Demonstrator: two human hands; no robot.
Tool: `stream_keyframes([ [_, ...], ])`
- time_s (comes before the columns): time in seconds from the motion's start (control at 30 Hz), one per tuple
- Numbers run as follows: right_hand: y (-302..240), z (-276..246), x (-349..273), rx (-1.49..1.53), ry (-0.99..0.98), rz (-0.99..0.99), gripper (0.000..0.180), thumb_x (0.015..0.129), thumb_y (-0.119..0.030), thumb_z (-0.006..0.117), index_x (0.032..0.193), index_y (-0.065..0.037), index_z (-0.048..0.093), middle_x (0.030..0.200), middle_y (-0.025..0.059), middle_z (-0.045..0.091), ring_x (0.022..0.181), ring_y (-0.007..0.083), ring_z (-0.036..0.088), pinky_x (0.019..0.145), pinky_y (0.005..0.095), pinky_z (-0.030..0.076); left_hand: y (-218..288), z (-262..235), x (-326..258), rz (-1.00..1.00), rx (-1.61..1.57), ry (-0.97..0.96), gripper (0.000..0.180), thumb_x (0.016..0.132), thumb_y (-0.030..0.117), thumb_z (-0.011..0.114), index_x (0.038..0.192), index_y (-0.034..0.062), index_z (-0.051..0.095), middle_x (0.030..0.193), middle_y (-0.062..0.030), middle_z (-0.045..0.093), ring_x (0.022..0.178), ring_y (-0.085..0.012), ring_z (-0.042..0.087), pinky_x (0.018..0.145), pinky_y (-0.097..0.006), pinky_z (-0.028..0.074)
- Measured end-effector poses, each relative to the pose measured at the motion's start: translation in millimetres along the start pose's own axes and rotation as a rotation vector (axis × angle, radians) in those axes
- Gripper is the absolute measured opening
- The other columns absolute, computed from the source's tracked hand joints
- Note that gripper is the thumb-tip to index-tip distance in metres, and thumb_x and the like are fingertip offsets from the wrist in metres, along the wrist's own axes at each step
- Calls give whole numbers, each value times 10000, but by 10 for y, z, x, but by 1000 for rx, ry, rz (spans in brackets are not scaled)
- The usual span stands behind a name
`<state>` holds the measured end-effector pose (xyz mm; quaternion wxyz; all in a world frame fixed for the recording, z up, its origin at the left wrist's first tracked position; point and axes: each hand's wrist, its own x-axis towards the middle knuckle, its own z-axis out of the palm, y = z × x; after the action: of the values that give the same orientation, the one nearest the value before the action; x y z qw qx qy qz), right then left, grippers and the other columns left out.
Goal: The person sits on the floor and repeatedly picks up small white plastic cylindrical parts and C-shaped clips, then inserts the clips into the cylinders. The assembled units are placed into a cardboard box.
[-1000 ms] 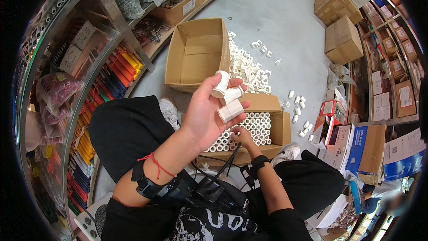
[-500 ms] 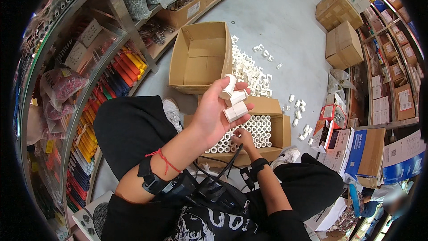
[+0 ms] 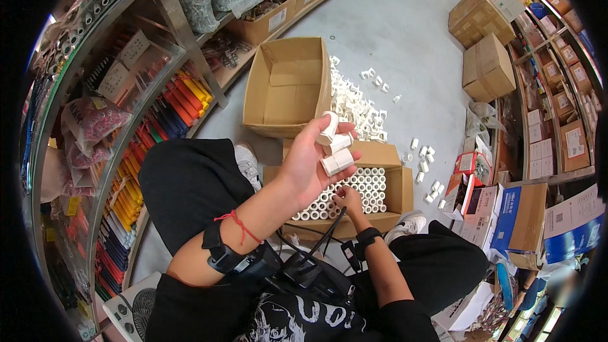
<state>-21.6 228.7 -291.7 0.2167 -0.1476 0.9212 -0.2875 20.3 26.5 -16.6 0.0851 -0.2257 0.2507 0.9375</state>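
My left hand [image 3: 303,166] is palm up above the carton, its fingers curled around three white plastic pipe couplings [image 3: 337,162] stacked along the palm. Below it, white couplings [image 3: 369,187] stand on end in tight rows inside an open cardboard carton [image 3: 399,185], their round openings facing up. Down at the near part of those rows is my right hand [image 3: 351,201], its fingertips pinched together among the couplings. Whatever those fingertips hold, if anything, is hidden. The left hand and its forearm cover part of the carton's left side.
An empty-looking cardboard box [image 3: 288,82] stands beyond, beside a heap of white clip-like fittings [image 3: 354,104]. Loose white couplings [image 3: 424,166] lie on the floor to the right. Shelves [image 3: 171,44] line the left; stacked cartons [image 3: 487,66] stand at right. Black cables [image 3: 326,234] hang near my right wrist.
The scene has shifted slightly in the picture. My left hand keeps the same three couplings. My right hand stays at the rows, its fingers slightly rearranged.
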Motion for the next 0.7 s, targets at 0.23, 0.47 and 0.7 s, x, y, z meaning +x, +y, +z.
stream_keyframes([
  [0.23,-20,-23,38,57,2,-3,194,643,-177,606,747,-15,584,675,123,600,626,258,588,598,328,464,-21,-38,39,5,43,-5,412,860,389,327,1048,56,481,1011,-75,515,805,-186,556,634,-301,493],
  [0.47,-66,-164,204,375,67,-64,163,697,-151,611,798,-24,598,714,78,613,666,147,589,616,263,456,-76,-74,177,-57,131,-64,431,865,400,319,1087,65,472,1002,-65,529,785,-170,562,642,-289,489],
  [0.7,-1395,-1425,232,1061,42,-348,103,809,-67,526,903,-24,529,846,28,578,755,75,536,644,195,427,-117,-157,296,-105,209,-118,476,871,426,270,1193,105,411,1005,-66,551,778,-159,578,610,-266,489],
])
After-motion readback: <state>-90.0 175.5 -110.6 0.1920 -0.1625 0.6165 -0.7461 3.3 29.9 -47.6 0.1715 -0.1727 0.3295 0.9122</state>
